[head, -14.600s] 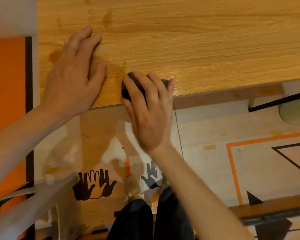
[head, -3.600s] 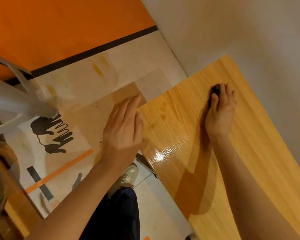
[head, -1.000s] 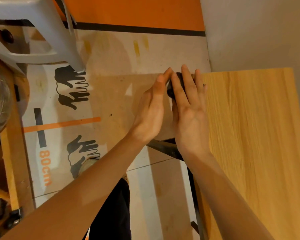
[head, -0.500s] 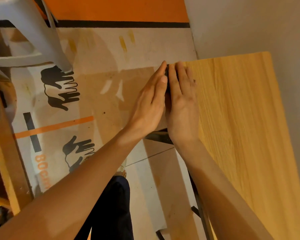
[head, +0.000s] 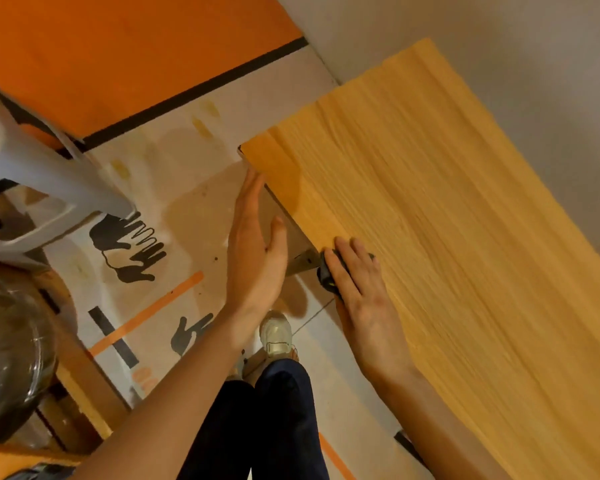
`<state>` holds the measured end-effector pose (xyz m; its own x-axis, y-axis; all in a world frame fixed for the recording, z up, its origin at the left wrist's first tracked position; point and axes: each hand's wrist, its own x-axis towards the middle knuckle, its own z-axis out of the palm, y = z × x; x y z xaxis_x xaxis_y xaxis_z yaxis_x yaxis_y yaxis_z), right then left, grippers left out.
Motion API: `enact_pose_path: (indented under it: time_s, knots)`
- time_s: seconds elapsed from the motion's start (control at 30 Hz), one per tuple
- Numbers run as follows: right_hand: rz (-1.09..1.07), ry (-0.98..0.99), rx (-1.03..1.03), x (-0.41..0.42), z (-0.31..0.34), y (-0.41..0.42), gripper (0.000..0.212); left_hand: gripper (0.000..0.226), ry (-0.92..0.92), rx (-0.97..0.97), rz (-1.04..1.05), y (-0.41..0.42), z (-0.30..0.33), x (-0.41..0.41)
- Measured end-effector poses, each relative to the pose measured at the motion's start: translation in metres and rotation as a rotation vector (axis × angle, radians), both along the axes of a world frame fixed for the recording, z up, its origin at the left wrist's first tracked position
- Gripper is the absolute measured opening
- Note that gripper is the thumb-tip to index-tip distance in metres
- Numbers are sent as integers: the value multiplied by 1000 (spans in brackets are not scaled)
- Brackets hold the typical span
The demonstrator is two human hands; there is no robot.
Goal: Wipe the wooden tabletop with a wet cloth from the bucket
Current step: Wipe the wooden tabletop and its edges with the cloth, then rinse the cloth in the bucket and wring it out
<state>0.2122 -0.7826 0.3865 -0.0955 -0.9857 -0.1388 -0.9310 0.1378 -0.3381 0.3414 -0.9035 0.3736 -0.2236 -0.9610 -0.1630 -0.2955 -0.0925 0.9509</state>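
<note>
The wooden tabletop point(head: 447, 220) runs diagonally from the upper middle to the lower right. My right hand point(head: 364, 292) lies flat at its left edge, pressing a small dark cloth point(head: 327, 278) that peeks out under my fingers at the rim. My left hand point(head: 257, 251) hovers beside the table edge over the floor, fingers straight and together, thumb spread, holding nothing. The bucket is not clearly identifiable.
A grey plastic stool point(head: 32, 181) stands at the upper left. A shiny rounded metal vessel point(head: 11, 355) sits at the left edge. The floor has orange and black markings and hand prints point(head: 129, 247). A pale wall point(head: 499, 46) borders the table's far side. My shoe point(head: 276, 336) is below.
My right hand slid the cloth back along the table's left edge, away from the far corner. My left hand parted from my right and now hangs off the table. The view tilted.
</note>
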Motion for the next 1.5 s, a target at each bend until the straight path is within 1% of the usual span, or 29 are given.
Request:
enact_pose_path:
  time_s: [0.07,0.17,0.23,0.3,0.37,0.47,0.53,0.67,0.8,0.87,0.93,1.1,1.23,1.33,1.4,1.5]
  knots:
    - [-42,-42,-4,-3,7,19,60,56,-40,-17,-97,15,11,-4]
    - [-145,-79,-21,-11,18,50,57,49,-135,-56,-315,39,25,-17]
    - [-252,-107,-46,-16,27,72,50,46,-202,-84,-474,56,32,-28]
    - [-371,-128,-75,-24,35,97,52,45,-260,-132,-629,73,37,-40]
    - [-470,-135,-120,-33,39,128,47,44,-297,-165,-759,91,42,-51]
    - [-623,-143,-162,-47,49,180,49,45,-315,-176,-897,123,54,-72]
    - [-723,-125,-149,-56,60,220,51,46,-320,-192,-974,151,63,-89]
    - [-891,-143,-119,-72,85,306,51,43,-404,-285,-1145,218,81,-129]
    - [-1063,-195,-162,-84,94,407,53,35,-413,-320,-1263,304,95,-163]
    - [-1173,-226,-180,-89,99,459,49,33,-421,-336,-1306,353,99,-178]
    - [-1261,-222,-182,-93,105,509,44,31,-422,-348,-1370,402,100,-192]
    - [-1484,-198,-214,-94,117,623,45,31,-425,-396,-1585,523,109,-228]
    - [-1653,-211,-251,-90,123,687,48,32,-404,-496,-1803,602,116,-264]
    - [-1792,-234,-288,-87,124,722,48,33,-371,-548,-1918,652,119,-288]
    - [-1874,-233,-307,-87,123,740,49,35,-334,-553,-1971,684,122,-301]
    - [-1979,-229,-314,-92,122,765,47,37,-290,-510,-2076,729,122,-321]
